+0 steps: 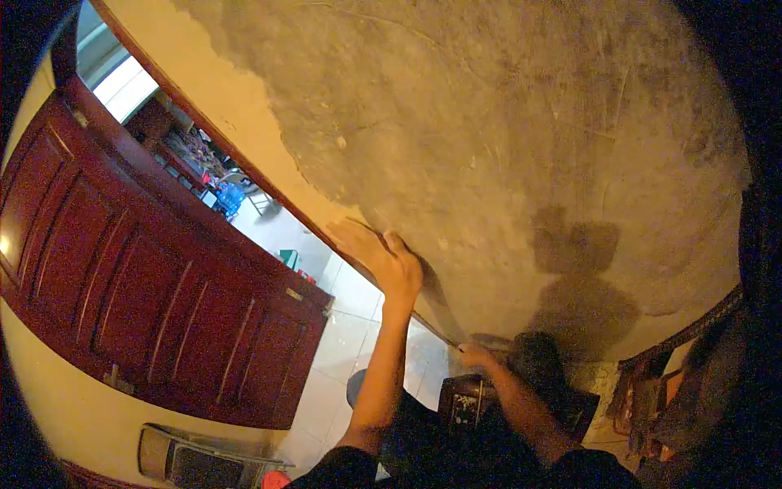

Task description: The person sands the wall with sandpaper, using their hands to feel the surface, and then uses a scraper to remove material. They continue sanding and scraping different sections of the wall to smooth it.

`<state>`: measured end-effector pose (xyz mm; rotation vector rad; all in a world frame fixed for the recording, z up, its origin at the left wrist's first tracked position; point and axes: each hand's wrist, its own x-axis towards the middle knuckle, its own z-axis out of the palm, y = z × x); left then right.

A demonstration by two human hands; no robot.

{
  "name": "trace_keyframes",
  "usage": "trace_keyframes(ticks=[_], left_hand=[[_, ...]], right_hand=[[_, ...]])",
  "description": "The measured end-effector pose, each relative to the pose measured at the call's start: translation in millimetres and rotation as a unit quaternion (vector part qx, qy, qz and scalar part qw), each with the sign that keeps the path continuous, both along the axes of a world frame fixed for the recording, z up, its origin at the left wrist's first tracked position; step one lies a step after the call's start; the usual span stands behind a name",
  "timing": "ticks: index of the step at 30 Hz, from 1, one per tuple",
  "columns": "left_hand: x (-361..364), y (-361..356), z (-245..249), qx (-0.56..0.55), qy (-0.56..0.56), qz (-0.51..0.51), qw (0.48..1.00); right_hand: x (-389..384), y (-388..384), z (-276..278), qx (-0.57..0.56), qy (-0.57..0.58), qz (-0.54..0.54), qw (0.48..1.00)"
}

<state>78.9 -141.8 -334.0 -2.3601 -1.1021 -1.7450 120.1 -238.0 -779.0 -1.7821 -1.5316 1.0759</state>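
Observation:
My left hand lies on the wall beside the brown door frame, fingers stretched out on the yellow paint with the thumb apart. A large grey, rough plaster area borders the yellow painted strip there. Lower down, my right hand is closed near the bottom of the grey area. A dark, thin shape shows by its fingers, but its kind cannot be made out. Shadows of my head and arms fall on the plaster.
A dark red panelled door stands open at left. Through the doorway are white floor tiles, a blue water bottle and clutter. A dark cabinet-like object stands below my right hand. A framed chair-like item is at lower left; hanging clothes are at right.

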Motion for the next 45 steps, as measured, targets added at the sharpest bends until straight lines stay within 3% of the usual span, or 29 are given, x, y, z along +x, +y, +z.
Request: trace_keyframes(ticks=[2, 4, 6, 7, 9, 10, 14, 17, 20, 22, 24, 26, 28, 29, 33, 34, 36, 37, 39, 42, 45], left_hand=[[-1, 6, -7, -0.004, 0.026, 0.018, 0.999], [3, 22, 8, 0.037, -0.014, 0.033, 0.999], [-1, 38, 54, 0.043, -0.03, 0.077, 0.996], [-2, 40, 75, 0.04, -0.029, 0.077, 0.996], [-1, 38, 100, 0.063, -0.108, -0.022, 0.992], [0, 38, 94, 0.065, -0.105, -0.025, 0.992], [-8, 20, 32, 0.028, -0.004, -0.008, 1.0], [-19, 5, -49, -0.006, 0.041, -0.016, 0.999], [-21, 12, -76, -0.042, 0.063, -0.042, 0.996], [-17, 53, -58, -0.022, 0.021, 0.035, 0.999], [-12, 57, 14, -0.022, -0.025, -0.001, 0.999], [-1, 45, 80, 0.065, -0.078, -0.003, 0.995], [-6, 42, 79, 0.058, -0.06, -0.027, 0.996], [-7, 40, 78, 0.053, -0.05, -0.051, 0.996], [-13, 28, -23, 0.035, 0.055, -0.035, 0.997], [-19, 24, -28, 0.035, 0.055, -0.035, 0.997], [-19, 20, -34, 0.01, 0.083, -0.048, 0.995], [-14, 24, -27, 0.017, 0.061, -0.029, 0.998], [-13, 43, 10, 0.01, 0.038, -0.028, 0.999], [-7, 27, 95, 0.009, -0.026, -0.098, 0.995], [-11, 50, 84, 0.096, -0.006, -0.019, 0.995]], right_hand=[[-3, -7, 33, 0.005, 0.025, -0.017, 1.0], [-10, 16, -27, 0.001, 0.001, -0.011, 1.0], [-23, 48, -112, 0.051, 0.025, 0.022, 0.998], [-33, 47, -142, 0.02, 0.054, -0.033, 0.998], [-18, 24, -87, 0.002, 0.026, -0.022, 0.999], [-13, 20, -72, -0.009, 0.006, -0.015, 1.0], [-8, 19, -49, -0.023, -0.023, -0.012, 0.999], [-6, 14, -30, -0.033, -0.035, -0.014, 0.999], [-2, 6, 5, -0.048, -0.034, -0.017, 0.998], [-4, 10, -12, -0.024, -0.06, -0.017, 0.998], [-7, 21, -45, 0.025, -0.09, -0.022, 0.995], [-10, 25, -50, 0.051, -0.097, -0.027, 0.994], [-8, 26, -43, -0.055, -0.072, 0.01, 0.996], [-10, 26, -43, -0.053, -0.069, 0.01, 0.996], [-8, 35, -45, -0.054, -0.051, -0.005, 0.997], [-10, 33, -47, -0.058, -0.047, -0.007, 0.997], [-8, 14, 13, -0.053, -0.035, -0.014, 0.998], [-6, 6, 41, -0.047, -0.019, -0.02, 0.999], [-5, 8, 36, -0.026, -0.038, -0.002, 0.999], [-9, 23, -1, -0.01, -0.061, 0.02, 0.998], [-10, 27, -14, -0.029, -0.062, 0.018, 0.997]])
